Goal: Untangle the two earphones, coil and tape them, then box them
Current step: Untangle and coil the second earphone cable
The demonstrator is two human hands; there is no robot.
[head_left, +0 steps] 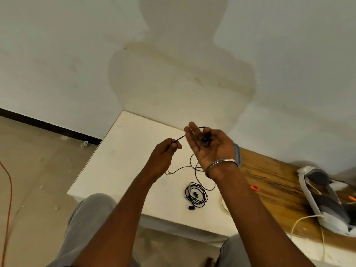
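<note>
Above the white table [119, 151], my right hand [210, 147] is raised palm up, with the black earbuds of one earphone [204, 140] lying in the palm under my thumb and its cord looped over the fingers. My left hand [165, 151] pinches that same cord a little to the left and holds it taut. The rest of the cord hangs down to the table top. A second black earphone [196, 195] lies coiled on the table near the front edge, below my right wrist.
A roll of clear tape [223, 206] sits partly hidden behind my right forearm. On the wooden surface [269, 180] to the right lie a small orange ring [255, 187] and a white and grey headset [323, 199] with a white cable.
</note>
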